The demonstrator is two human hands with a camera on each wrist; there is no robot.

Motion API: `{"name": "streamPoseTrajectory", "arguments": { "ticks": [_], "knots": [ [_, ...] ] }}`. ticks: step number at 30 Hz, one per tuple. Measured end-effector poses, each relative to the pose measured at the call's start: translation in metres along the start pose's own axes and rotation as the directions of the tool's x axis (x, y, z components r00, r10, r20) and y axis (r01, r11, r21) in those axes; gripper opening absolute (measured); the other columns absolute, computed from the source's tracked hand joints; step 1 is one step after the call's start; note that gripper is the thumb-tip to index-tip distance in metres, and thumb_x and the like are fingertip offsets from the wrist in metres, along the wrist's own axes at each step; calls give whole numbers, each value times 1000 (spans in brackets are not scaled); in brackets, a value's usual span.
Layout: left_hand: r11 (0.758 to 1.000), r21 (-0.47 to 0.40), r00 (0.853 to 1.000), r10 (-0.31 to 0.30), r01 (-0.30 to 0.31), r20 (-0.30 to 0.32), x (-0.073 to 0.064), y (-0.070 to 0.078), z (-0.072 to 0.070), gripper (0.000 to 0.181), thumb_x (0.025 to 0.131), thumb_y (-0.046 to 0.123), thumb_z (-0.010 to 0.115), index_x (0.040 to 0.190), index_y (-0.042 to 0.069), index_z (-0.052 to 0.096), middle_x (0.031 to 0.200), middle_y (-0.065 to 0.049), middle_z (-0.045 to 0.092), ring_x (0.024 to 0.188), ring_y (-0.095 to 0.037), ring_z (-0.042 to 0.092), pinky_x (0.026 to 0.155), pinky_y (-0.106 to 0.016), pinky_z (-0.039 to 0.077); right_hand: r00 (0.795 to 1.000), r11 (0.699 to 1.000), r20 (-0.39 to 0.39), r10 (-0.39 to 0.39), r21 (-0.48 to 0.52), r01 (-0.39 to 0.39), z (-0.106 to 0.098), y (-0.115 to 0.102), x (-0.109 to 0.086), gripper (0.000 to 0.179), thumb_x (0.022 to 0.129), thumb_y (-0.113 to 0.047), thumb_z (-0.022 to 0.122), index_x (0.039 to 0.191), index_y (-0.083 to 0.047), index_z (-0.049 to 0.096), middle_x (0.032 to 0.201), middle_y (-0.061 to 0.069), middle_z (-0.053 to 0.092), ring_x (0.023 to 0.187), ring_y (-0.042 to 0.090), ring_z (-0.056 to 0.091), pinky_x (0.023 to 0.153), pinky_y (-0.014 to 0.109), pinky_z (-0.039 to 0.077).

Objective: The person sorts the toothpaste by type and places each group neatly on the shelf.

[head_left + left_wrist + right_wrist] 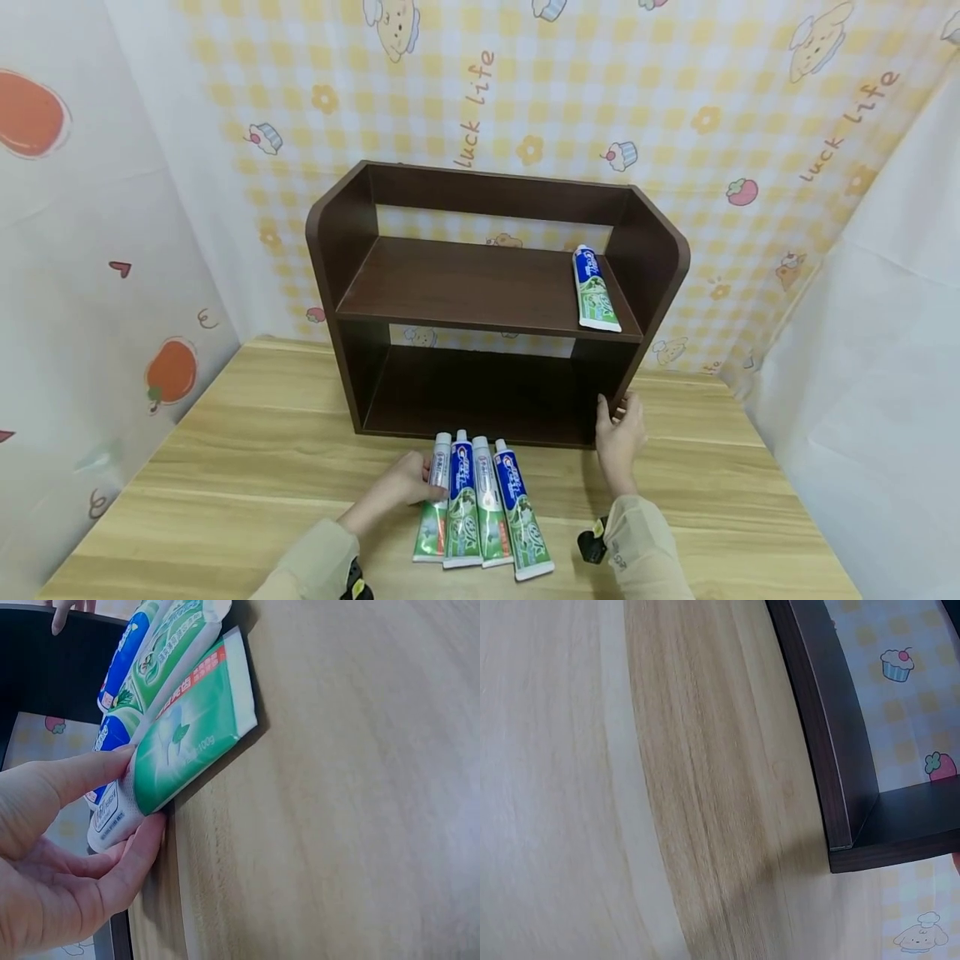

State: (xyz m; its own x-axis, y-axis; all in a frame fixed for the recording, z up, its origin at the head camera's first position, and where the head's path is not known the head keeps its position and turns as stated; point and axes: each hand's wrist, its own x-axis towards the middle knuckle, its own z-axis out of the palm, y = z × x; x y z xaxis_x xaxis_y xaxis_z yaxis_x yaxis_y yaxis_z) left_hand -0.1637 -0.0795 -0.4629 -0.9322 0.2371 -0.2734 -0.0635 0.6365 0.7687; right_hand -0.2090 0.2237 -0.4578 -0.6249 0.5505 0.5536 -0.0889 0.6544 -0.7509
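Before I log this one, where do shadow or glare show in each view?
Head: the shelf is darkest inside its lower level. Left wrist: pale glare on the table at right, shadow edging the held toothpaste tube. Right wrist: pale sheen at left, soft shadow near the shelf's corner.

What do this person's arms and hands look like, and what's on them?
Pale cream, loose cloth covers both arms: the left sleeve and right sleeve end near the wrists. The left hand and right hand wear no gloves. By each cuff sits a small black device with a bit of yellow, the left device partly cut off.
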Motion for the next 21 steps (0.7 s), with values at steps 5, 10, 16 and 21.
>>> {"name": "streamPoseTrajectory", "arguments": {
  "ticks": [5,10,16,21],
  "knots": [
    [1000,-5,1000,1,-1,21,1,-2,-1,22,69,8,75,83,-1,61,71,-5,61,63,-13,55,56,-23,50,998,998,0,57,9,-57,-1,-2,1,19,80,-16,69,87,-2,57,86,15,63,72,32,65,64,36,53],
    [1000,-6,1000,4,-4,8,1,-2,-2,20,68,8,76,81,0,62,69,-4,61,60,-12,54,53,-23,48,996,996,10,89,20,-89,-2,-3,2,18,79,-17,70,86,-4,59,87,13,65,72,31,67,57,12,44],
    [1000,16,999,-16,15,32,1,-2,-3,19,69,11,76,74,0,62,65,-4,60,54,-12,55,49,-22,50,997,996,15,77,45,-77,-3,-3,1,18,79,-15,69,86,-3,58,87,14,64,72,33,66,56,6,42],
    [999,17,997,-29,27,70,-1,0,-2,19,71,11,75,73,-1,59,63,-6,61,48,-11,56,47,-22,53,996,996,29,82,44,-83,-6,-2,0,18,80,-15,69,87,-3,58,87,15,65,72,32,66,56,7,41]
  ]
}}
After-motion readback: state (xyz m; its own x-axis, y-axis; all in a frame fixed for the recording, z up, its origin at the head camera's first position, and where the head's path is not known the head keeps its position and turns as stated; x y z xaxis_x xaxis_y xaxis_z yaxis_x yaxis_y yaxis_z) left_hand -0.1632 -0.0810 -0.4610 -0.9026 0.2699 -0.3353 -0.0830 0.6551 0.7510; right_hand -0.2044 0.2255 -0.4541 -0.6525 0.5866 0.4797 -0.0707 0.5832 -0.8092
